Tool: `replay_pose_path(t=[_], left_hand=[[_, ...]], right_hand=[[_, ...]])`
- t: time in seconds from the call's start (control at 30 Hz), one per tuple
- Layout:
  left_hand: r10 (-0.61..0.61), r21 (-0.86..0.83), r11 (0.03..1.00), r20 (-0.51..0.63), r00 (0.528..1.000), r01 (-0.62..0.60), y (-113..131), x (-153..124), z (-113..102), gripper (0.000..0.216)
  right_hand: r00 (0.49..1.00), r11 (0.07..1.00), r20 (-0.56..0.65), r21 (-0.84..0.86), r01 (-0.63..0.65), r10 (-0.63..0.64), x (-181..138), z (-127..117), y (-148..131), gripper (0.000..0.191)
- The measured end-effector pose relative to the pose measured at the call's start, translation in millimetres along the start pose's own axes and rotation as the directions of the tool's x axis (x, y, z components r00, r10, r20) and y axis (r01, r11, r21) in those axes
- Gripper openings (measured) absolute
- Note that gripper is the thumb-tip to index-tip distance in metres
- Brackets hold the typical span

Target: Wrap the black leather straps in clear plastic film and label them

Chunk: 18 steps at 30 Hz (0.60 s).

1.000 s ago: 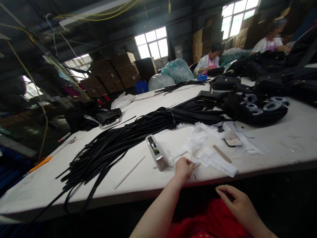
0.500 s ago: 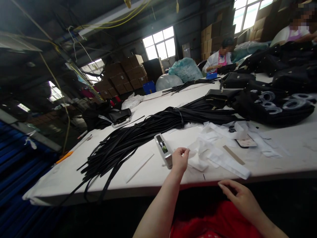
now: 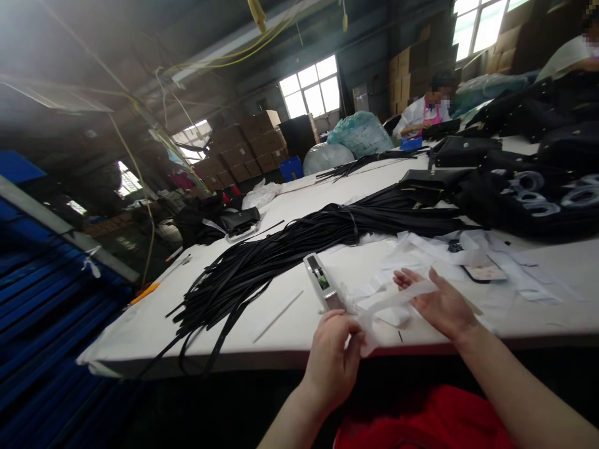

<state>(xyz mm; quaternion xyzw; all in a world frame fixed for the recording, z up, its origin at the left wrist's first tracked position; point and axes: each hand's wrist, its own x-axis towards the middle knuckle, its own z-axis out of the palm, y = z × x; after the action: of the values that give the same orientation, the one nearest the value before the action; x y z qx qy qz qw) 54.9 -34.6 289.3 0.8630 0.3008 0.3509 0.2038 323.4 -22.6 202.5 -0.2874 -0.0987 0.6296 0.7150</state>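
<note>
A thin white paper strip runs between my two hands above the table's near edge. Its left end is pinched in my left hand, beside the near end of a grey tape dispenser. My right hand is open, palm turned up and fingers apart, with the strip's other end lying across it. Crumpled white paper scraps lie behind the hands. A thick bundle of black straps stretches across the table past the dispenser.
Black bags with clear-wrapped rings are heaped at the right. A thin white strip lies left of the dispenser. An orange-handled tool rests near the left edge. A co-worker sits across the table.
My left hand has drawn back toward me with the paper strip. My right hand has risen from the table's edge and turned palm up under the strip. The view has shifted slightly left.
</note>
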Motion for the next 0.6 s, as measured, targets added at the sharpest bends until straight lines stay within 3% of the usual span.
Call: replay_pose_path(t=[0.1,0.2,0.27,0.4,0.5,0.6], left_hand=[[-0.100,0.012,0.995,-0.072,0.992,0.101,-13,-12,-24,0.017],[-0.223,-0.055,0.975,-0.189,0.956,0.216,-22,-23,-56,0.016],[-0.309,-0.132,0.950,-0.308,0.900,0.282,-21,-31,-79,0.019],[-0.417,-0.212,0.908,-0.549,0.724,0.362,-11,-52,-123,0.026],[-0.507,-0.215,0.852,-0.566,0.650,0.478,-7,-75,-152,0.034],[-0.637,-0.175,0.742,-0.486,0.598,0.648,-17,-108,-181,0.041]], right_hand=[[0.991,0.999,-0.131,0.020,0.033,-0.030,18,-5,-24,0.031],[0.981,0.996,-0.176,0.030,0.086,-0.079,27,-4,-38,0.029],[0.977,0.993,-0.181,0.019,0.113,-0.108,29,-1,-43,0.030],[0.978,0.992,-0.168,-0.044,0.118,-0.123,33,8,-45,0.032],[0.978,0.989,-0.182,-0.126,0.082,-0.104,38,14,-42,0.029],[0.976,0.980,-0.197,-0.193,0.048,-0.087,44,17,-33,0.026]])
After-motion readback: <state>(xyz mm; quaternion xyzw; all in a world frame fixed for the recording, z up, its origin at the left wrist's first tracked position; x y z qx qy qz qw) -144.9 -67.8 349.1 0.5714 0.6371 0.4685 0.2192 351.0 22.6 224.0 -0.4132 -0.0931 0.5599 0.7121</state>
